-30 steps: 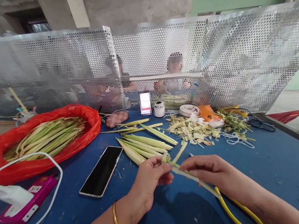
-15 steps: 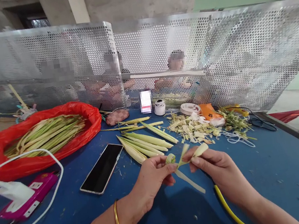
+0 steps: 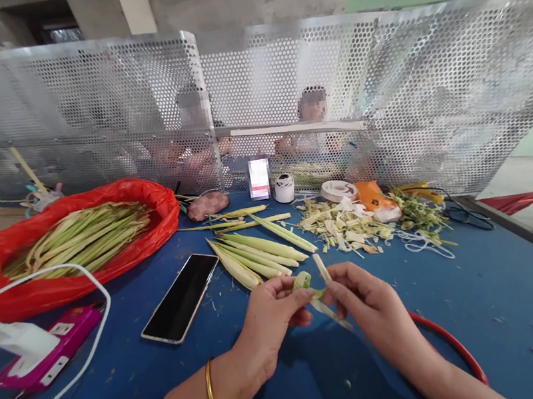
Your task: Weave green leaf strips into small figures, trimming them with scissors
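My left hand (image 3: 264,314) pinches a small folded piece of green leaf strip (image 3: 302,280) between thumb and fingers. Close beside it, my right hand (image 3: 370,297) grips a pale strip of leaf (image 3: 322,267), whose end sticks up above the fingertips. Another pale tail of strip (image 3: 327,311) hangs below, between the two hands. Fingers hide where the strips join. Just beyond the hands, several long pale-green leaves (image 3: 260,254), like corn husks, lie on the blue table (image 3: 296,383).
On the left are a red plastic bag (image 3: 156,203) of long leaves, a purple power strip (image 3: 48,355) with a white cable, and a phone (image 3: 181,297). Leaf scraps (image 3: 346,227) and a tape roll (image 3: 338,190) lie back right. A perforated metal screen (image 3: 277,76) stands behind; people show through it.
My right hand has moved left, close to my left hand, and its strip now points upward. The curved band by my right arm looked yellow before and looks red now.
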`<state>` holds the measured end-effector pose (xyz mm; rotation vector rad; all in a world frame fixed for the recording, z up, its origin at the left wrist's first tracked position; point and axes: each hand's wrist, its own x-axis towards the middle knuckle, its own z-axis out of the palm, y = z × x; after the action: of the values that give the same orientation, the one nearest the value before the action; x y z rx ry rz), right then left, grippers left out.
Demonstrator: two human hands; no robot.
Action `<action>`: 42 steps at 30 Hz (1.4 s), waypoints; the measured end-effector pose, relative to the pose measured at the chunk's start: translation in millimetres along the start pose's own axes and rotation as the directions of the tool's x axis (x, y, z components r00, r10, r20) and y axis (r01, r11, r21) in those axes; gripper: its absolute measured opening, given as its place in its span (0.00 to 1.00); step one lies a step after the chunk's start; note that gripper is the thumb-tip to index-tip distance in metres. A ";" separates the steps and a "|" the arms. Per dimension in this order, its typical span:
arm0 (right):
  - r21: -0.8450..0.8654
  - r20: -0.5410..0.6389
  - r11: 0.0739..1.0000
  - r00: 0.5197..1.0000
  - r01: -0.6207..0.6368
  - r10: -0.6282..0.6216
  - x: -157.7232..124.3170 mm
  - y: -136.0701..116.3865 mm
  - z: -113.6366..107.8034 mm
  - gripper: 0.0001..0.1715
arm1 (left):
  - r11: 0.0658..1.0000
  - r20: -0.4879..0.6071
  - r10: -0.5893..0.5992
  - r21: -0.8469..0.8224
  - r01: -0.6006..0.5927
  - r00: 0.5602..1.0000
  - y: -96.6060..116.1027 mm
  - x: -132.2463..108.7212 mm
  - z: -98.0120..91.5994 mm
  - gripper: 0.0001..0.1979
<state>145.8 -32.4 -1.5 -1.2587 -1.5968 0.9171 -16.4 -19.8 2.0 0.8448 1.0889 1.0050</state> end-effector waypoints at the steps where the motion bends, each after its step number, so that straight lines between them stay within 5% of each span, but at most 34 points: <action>1: 0.049 0.012 0.998 0.999 -0.046 0.045 1.0 -0.7 -0.7 0.13 | 1.000 -0.007 0.002 -0.001 -0.002 1.000 0.3 0.0 -0.1 0.18; 13: -0.040 0.132 0.997 0.989 -0.060 0.065 4.8 -2.0 -5.1 0.11 | 0.998 -0.040 0.066 0.022 -0.065 0.997 1.6 1.8 1.4 0.16; 19: -0.020 0.096 0.992 0.987 -0.127 0.129 4.6 2.5 -2.6 0.11 | 0.978 -0.015 0.153 0.148 -0.149 0.988 -0.9 1.8 2.2 0.11; 28: -0.063 0.085 0.995 0.993 -0.077 0.082 2.6 -0.3 -3.3 0.11 | 0.908 -0.012 0.278 0.328 -0.259 0.960 -0.1 -4.5 3.1 0.07; 37: -0.118 0.062 0.992 0.997 -0.038 0.046 0.4 -0.9 0.5 0.14 | 0.742 0.079 0.404 0.555 -0.377 0.911 -8.2 -7.0 -1.6 0.09; 42: 0.209 0.056 0.972 0.994 -0.107 0.098 0.4 -3.0 5.0 0.11 | 0.773 0.185 0.337 0.506 -0.383 0.923 -3.6 -7.4 -1.8 0.07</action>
<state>140.1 -32.9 -0.4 -1.1856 -1.4356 1.1564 -18.4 -27.9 0.4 1.5917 1.1783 0.9744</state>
